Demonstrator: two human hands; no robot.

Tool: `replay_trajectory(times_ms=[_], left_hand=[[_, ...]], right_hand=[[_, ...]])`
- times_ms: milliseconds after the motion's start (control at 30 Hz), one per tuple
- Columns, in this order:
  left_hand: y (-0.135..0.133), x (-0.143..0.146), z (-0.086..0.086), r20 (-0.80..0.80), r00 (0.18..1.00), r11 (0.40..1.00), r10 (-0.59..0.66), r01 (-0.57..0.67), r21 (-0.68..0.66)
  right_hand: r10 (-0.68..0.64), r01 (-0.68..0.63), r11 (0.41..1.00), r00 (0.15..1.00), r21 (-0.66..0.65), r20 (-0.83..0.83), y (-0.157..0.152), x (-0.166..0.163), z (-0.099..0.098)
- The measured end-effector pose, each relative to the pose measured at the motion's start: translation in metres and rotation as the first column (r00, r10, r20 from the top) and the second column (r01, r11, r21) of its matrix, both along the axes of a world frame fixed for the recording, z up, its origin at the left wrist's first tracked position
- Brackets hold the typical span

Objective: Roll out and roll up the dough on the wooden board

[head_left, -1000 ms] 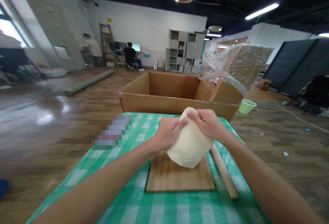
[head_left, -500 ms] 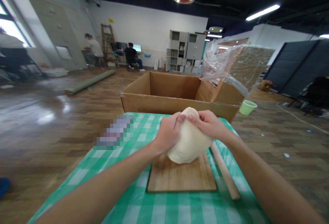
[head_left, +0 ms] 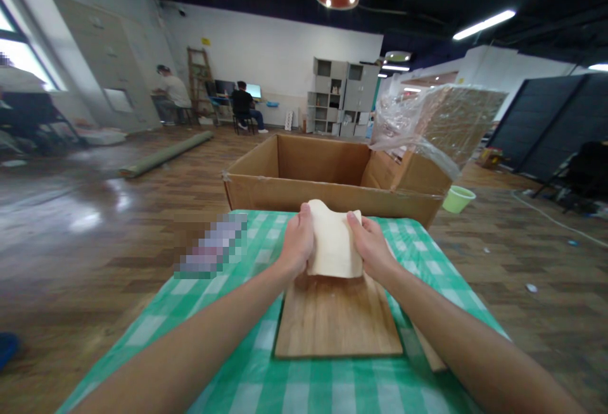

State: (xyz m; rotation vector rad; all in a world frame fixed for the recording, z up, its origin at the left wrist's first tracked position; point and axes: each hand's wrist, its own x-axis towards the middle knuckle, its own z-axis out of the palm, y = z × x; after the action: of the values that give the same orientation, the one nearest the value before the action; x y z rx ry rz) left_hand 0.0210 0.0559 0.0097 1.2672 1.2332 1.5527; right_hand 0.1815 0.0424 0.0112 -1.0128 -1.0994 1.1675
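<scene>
A pale, flattened sheet of dough (head_left: 335, 243) hangs between my two hands over the far part of a wooden board (head_left: 338, 325). My left hand (head_left: 299, 237) grips its left side, thumb up along the edge. On the opposite edge my right hand (head_left: 373, 243) is closed, with the thumb near the top corner. The sheet's upper edge sags between the hands. Partly covered by my right forearm, a wooden rolling pin (head_left: 430, 347) lies to the right of the board.
A green-and-white checked cloth (head_left: 242, 370) covers the table. A pixelated flat item (head_left: 213, 246) lies at its left edge. Beyond stands a large open cardboard box (head_left: 266, 189), with a pale green bucket (head_left: 458, 199) to its right. Several people sit farther back.
My hands have moved apart from the dough's top to its two sides. The dough, wide and drooping before, now shows as a smaller, squarish sheet. More of the board is uncovered.
</scene>
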Motion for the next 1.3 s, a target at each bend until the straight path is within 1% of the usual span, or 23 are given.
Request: replay_trajectory(times_ms=[67,100,167,233,333,367,433,467,500,567,600,633,667,700,733,767,833,867,967,1033,1100,1200,1300], left_hand=[[-0.003,0.004,-0.004,-0.149,0.989,1.000,-0.005,0.009,0.030],[-0.004,0.005,-0.004,-0.214,0.977,0.999,0.015,-0.003,0.052],[-0.004,0.004,-0.003,-0.317,0.948,0.998,0.043,-0.027,0.054],[-0.002,0.000,0.000,-0.426,0.904,1.000,-0.005,-0.007,-0.027],[0.005,-0.011,0.000,-0.565,0.807,0.975,-0.173,0.057,-0.216],[0.007,-0.015,-0.001,-0.588,0.774,0.957,-0.235,0.079,-0.278],[0.010,-0.023,0.000,-0.612,0.716,0.916,-0.337,0.100,-0.388],[0.009,-0.027,0.002,-0.638,0.683,0.909,-0.355,0.092,-0.407],[0.008,-0.029,0.004,-0.694,0.640,0.924,-0.331,0.069,-0.377],[0.000,-0.028,0.008,-0.851,0.499,0.983,-0.164,0.007,-0.186],[-0.005,-0.024,0.009,-0.913,0.404,0.998,-0.053,-0.003,-0.059],[-0.011,-0.019,0.007,-0.950,0.310,0.999,0.046,0.013,0.052],[-0.017,-0.014,0.004,-0.966,0.235,0.991,0.109,0.047,0.123],[-0.022,-0.007,0.000,-0.973,0.193,0.986,0.127,0.086,0.146],[-0.026,-0.001,-0.007,-0.978,0.168,0.983,0.122,0.118,0.143],[-0.029,0.005,-0.014,-0.983,0.153,0.982,0.105,0.140,0.126],[-0.031,0.011,-0.027,-0.989,0.136,0.983,0.059,0.163,0.081],[-0.029,0.011,-0.032,-0.991,0.126,0.982,0.037,0.180,0.059],[-0.021,0.005,-0.036,-0.999,0.041,0.948,0.002,0.317,0.015],[-0.016,0.000,-0.034,-0.999,-0.038,0.913,0.009,0.407,-0.008],[-0.014,-0.004,-0.030,-0.996,-0.086,0.895,0.023,0.446,-0.018],[-0.018,-0.004,-0.025,-0.997,-0.077,0.910,0.006,0.415,-0.027],[-0.035,0.001,-0.023,-1.000,-0.016,0.937,-0.007,0.348,-0.012]], right_hand=[[-0.176,0.159,0.982,0.967,0.101,0.184,0.004,0.004,-0.007],[-0.233,0.199,0.968,0.937,0.152,0.261,0.006,0.008,-0.009],[-0.286,0.217,0.952,0.883,0.215,0.373,0.011,0.015,-0.009],[-0.249,0.181,0.967,0.816,0.178,0.521,0.014,0.020,-0.009],[-0.073,0.097,0.995,0.662,0.011,0.746,0.016,0.027,-0.009],[-0.025,0.078,0.997,0.616,-0.029,0.788,0.015,0.030,-0.009],[0.014,0.057,0.997,0.568,-0.057,0.823,0.013,0.037,-0.006],[0.039,0.046,0.996,0.526,-0.074,0.850,0.011,0.041,-0.004],[0.076,0.031,0.994,0.464,-0.102,0.883,0.008,0.045,0.000],[0.126,0.020,0.990,0.280,-0.138,0.952,0.004,0.050,0.010],[0.110,0.027,0.993,0.179,-0.116,0.978,0.003,0.051,0.013],[0.053,0.021,0.998,0.097,-0.055,0.994,0.002,0.051,0.016],[-0.038,-0.015,0.999,0.052,0.039,0.998,0.002,0.049,0.016],[-0.138,-0.086,0.986,0.040,0.141,0.990,0.003,0.047,0.014],[-0.214,-0.183,0.958,0.058,0.221,0.975,0.004,0.043,0.009],[-0.248,-0.289,0.920,0.093,0.264,0.964,0.005,0.039,0.003],[-0.210,-0.443,0.860,0.143,0.252,0.967,0.007,0.031,-0.013],[-0.166,-0.471,0.855,0.146,0.216,0.975,0.007,0.028,-0.021],[-0.074,-0.457,0.881,0.127,0.124,0.989,0.007,0.023,-0.037],[-0.069,-0.441,0.890,0.112,0.112,0.991,0.006,0.022,-0.040],[-0.079,-0.429,0.896,0.101,0.115,0.992,0.005,0.022,-0.039],[-0.093,-0.404,0.906,0.094,0.123,0.991,0.005,0.021,-0.036],[-0.113,-0.450,0.883,0.070,0.133,0.991,0.004,0.022,-0.034]])
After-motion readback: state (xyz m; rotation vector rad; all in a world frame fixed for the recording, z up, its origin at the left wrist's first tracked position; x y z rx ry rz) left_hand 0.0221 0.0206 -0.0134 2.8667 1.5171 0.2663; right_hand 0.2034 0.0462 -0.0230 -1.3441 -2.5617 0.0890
